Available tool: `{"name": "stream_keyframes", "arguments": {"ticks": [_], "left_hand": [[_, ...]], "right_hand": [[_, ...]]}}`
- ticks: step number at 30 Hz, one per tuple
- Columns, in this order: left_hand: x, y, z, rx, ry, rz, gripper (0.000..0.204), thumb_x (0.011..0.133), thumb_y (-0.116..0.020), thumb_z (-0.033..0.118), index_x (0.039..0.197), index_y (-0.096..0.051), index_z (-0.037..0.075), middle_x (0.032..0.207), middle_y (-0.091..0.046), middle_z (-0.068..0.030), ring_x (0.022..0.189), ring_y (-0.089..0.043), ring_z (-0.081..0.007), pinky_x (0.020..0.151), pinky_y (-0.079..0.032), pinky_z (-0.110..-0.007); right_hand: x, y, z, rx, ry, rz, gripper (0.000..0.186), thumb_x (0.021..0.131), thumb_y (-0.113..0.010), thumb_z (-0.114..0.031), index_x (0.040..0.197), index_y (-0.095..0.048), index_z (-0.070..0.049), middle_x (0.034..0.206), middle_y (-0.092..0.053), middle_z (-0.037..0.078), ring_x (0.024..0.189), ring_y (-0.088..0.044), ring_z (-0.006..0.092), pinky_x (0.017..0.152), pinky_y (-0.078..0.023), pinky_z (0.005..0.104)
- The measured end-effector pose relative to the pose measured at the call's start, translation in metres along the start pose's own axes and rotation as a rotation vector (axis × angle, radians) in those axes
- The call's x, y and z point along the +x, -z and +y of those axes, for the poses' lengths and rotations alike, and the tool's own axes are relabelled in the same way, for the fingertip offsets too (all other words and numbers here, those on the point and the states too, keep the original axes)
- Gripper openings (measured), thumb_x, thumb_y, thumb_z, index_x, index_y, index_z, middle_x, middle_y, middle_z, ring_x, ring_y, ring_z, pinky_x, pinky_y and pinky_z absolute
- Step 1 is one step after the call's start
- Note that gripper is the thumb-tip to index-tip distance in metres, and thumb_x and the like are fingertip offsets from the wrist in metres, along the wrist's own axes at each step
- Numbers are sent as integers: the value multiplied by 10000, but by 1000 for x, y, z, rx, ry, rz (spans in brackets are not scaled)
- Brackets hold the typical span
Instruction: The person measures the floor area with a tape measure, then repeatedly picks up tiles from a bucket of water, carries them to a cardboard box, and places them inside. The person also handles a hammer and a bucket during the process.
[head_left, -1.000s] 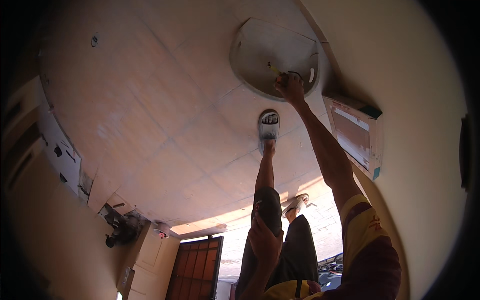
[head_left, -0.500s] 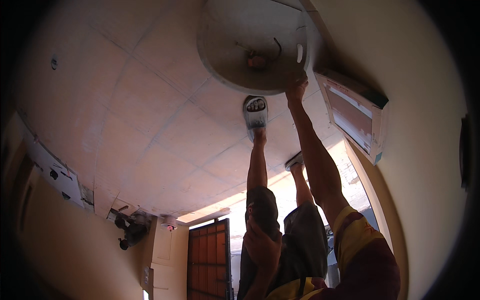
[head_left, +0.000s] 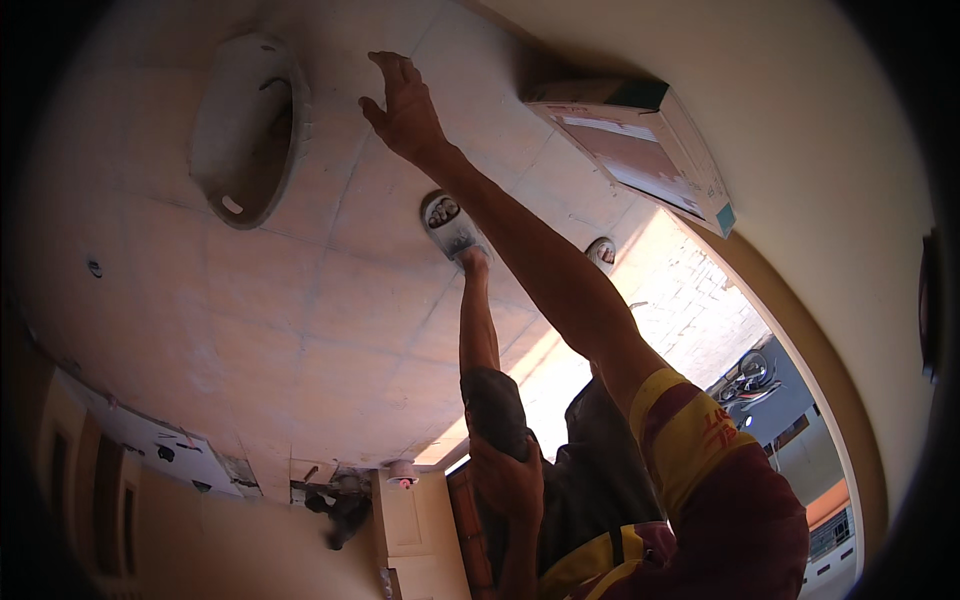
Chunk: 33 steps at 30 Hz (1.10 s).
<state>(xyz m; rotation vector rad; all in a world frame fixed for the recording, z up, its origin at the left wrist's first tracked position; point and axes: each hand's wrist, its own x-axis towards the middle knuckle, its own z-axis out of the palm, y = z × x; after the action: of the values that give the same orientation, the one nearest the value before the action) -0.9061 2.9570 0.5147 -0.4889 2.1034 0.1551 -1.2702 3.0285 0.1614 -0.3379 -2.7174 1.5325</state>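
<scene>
A grey round tub [head_left: 212, 150] with a slot handle in its rim is tipped partly on its side over the tiled floor at the upper left. A dark curved thing shows inside it; most of its inside is in shadow. My right hand [head_left: 408, 118] is stretched out to the right of the tub, apart from it, with the fingers spread and nothing in them. My left hand [head_left: 508, 482] lies on my left knee, over the dark trousers [head_left: 495, 405], and holds nothing.
A flat cardboard box [head_left: 640, 150] leans along the right wall [head_left: 800, 160]. Behind my right arm is a bright doorway with paving [head_left: 690, 290] and a motorcycle [head_left: 750, 375] outside. Dark clutter [head_left: 345, 505] and a white board [head_left: 150, 430] lie at the lower left.
My right hand has let go of the tub's rim and opened. The tub is now further left and tipped. The view has turned; my left hand stays on the knee.
</scene>
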Motion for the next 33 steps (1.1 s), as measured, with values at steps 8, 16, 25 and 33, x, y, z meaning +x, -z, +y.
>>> {"name": "stream_keyframes", "arguments": {"ticks": [8, 16, 25, 33], "left_hand": [[-23, -17, 4, 105, -20, 47, 968, 801, -810, 404, 1494, -326, -68, 1322, -552, -279, 1143, -584, -438, 1000, -483, -516], [-38, -43, 16, 187, -65, 102, 936, 833, -784, 412, 1483, -335, -90, 1315, -559, -274, 1127, -594, -421, 998, -482, -495], [-66, -73, 26, 244, -27, 111, 932, 841, -782, 427, 1487, -329, -69, 1304, -566, -276, 1137, -599, -427, 1000, -488, -504], [-90, -102, 35, 194, 71, 141, 918, 834, -792, 422, 1478, -349, -61, 1309, -567, -282, 1169, -596, -431, 1016, -496, -509]], "right_hand": [[-198, 360, 81, -885, -276, 429, 797, 826, -838, -248, 1482, -400, -130, 1484, -415, 158, 1360, -387, 373, 1114, -301, 532], [-254, 439, 159, -908, -285, 302, 924, 769, -866, -256, 1536, -368, -116, 1489, -436, 162, 1372, -431, 372, 1112, -336, 551], [-263, 456, 175, -801, -334, 271, 811, 735, -891, -339, 1412, -480, -162, 1340, -526, 111, 1271, -497, 324, 1066, -346, 504], [-270, 459, 171, -789, -261, 297, 797, 771, -858, -353, 1437, -476, -139, 1353, -523, 106, 1276, -490, 302, 1110, -326, 492]]}}
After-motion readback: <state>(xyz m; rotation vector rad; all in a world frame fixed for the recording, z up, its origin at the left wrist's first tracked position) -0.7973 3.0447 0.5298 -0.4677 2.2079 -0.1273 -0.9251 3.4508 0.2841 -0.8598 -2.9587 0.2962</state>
